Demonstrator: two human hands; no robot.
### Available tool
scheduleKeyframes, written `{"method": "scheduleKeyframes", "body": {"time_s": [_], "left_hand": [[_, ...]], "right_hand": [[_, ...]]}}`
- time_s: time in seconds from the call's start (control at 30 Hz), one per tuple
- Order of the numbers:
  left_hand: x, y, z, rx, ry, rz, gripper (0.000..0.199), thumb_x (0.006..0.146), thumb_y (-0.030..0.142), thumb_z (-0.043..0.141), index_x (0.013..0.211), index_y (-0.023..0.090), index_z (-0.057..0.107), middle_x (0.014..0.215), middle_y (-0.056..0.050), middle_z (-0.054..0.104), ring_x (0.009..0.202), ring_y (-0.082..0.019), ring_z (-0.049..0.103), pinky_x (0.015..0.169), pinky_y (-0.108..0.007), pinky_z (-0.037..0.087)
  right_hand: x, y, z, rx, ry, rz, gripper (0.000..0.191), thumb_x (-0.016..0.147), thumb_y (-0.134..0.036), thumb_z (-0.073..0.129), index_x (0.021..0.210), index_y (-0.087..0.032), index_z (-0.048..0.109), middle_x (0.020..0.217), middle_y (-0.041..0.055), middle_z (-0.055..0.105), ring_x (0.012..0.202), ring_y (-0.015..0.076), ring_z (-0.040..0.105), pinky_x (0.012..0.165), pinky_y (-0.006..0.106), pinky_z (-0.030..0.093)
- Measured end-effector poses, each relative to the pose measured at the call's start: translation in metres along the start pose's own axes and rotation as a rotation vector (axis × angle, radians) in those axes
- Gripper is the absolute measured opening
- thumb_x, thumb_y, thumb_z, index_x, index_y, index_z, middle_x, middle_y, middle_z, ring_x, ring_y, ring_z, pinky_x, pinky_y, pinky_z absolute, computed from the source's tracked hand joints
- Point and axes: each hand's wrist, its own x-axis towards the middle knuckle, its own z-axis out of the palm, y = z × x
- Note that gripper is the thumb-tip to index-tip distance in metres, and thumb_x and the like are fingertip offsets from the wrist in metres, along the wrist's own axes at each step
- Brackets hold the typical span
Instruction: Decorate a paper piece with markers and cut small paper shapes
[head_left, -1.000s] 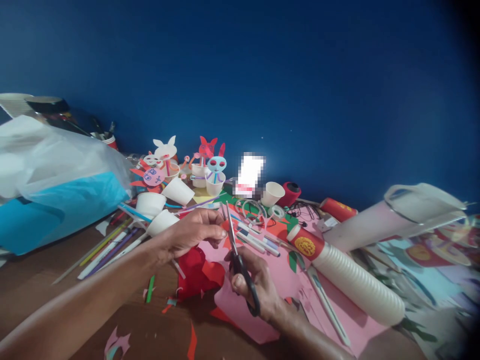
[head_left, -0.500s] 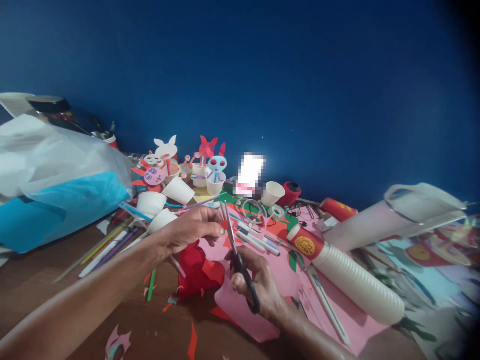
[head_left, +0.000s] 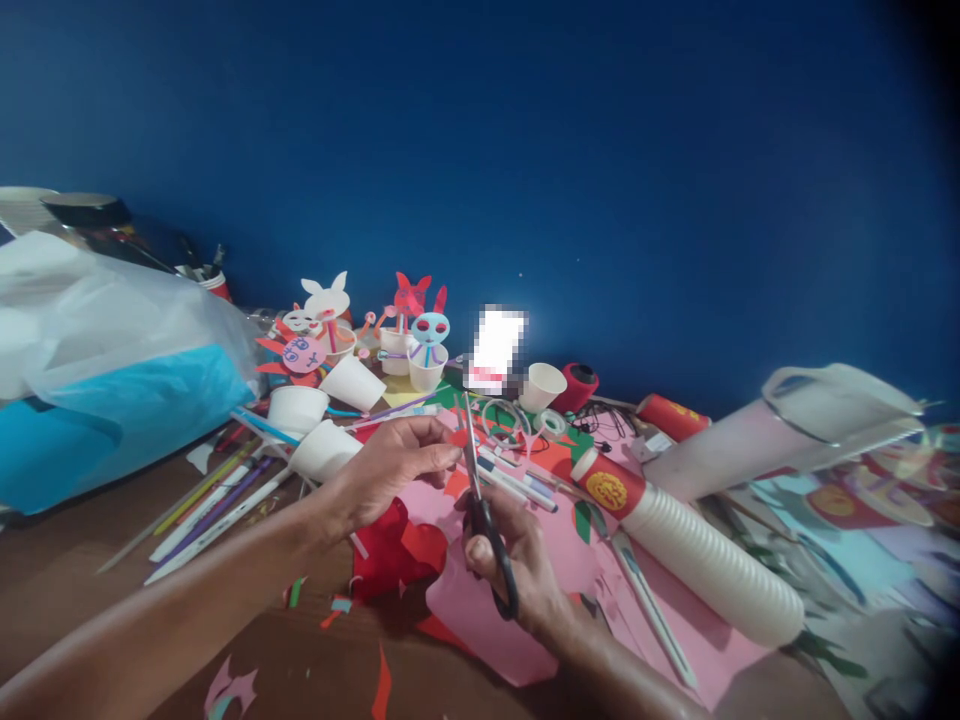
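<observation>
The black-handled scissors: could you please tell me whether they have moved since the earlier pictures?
Yes: the black-handled scissors have shifted up and rightward, their tips now nearer the blurred white card.

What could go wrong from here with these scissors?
The scissors in the right hand point upward right beside the left hand, so a slip could nick its fingers. The stack of paper cups lies on its side and might roll across the pink paper.

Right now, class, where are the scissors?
In the head view, the scissors stand upright near the centre, gripped in the right hand, their blades just beside the left hand and above the pink paper.
</observation>
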Motion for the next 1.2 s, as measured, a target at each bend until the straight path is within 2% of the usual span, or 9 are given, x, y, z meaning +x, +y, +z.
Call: {"method": "scheduleKeyframes", "body": {"time_s": [0.27,0.63,0.97,1.2], "left_hand": [[-0.001,0.005,-0.003,-0.009,0.000,0.022,0.004,0.066,0.017,0.059,0.065,0.014,0.055,0.057,0.003,0.056,0.054,-0.008,0.051,0.058,-0.023,0.042],[-0.003,0.012,-0.002,0.028,0.016,-0.025,0.004,0.060,0.014,0.060,0.061,0.014,0.056,0.053,0.004,0.054,0.049,-0.007,0.049,0.053,-0.021,0.041],[-0.005,0.017,-0.005,0.049,-0.039,-0.034,0.004,0.061,0.014,0.060,0.061,0.014,0.056,0.052,0.003,0.054,0.049,-0.006,0.048,0.053,-0.020,0.039],[-0.004,0.022,-0.011,0.128,-0.080,-0.061,0.002,0.061,0.012,0.059,0.061,0.013,0.057,0.051,0.003,0.054,0.048,-0.006,0.047,0.049,-0.019,0.037]], "right_hand": [[-0.001,0.000,0.000,-0.026,-0.034,0.005,0.039,0.070,-0.044,0.060,0.097,-0.017,0.055,0.064,0.0000,0.051,0.054,0.0116,0.045,0.049,0.023,0.039],[-0.002,0.001,0.002,-0.019,-0.030,0.007,0.041,0.070,-0.046,0.058,0.100,-0.018,0.054,0.066,0.0008,0.052,0.056,0.0127,0.047,0.050,0.024,0.040],[-0.004,0.001,0.000,-0.078,-0.049,-0.018,0.036,0.071,-0.047,0.057,0.092,-0.017,0.056,0.065,0.0003,0.050,0.055,0.0123,0.045,0.052,0.024,0.039],[-0.003,-0.001,0.001,-0.073,-0.062,-0.007,0.043,0.069,-0.051,0.058,0.094,-0.016,0.056,0.063,0.0009,0.050,0.055,0.0128,0.044,0.052,0.025,0.039]]}}
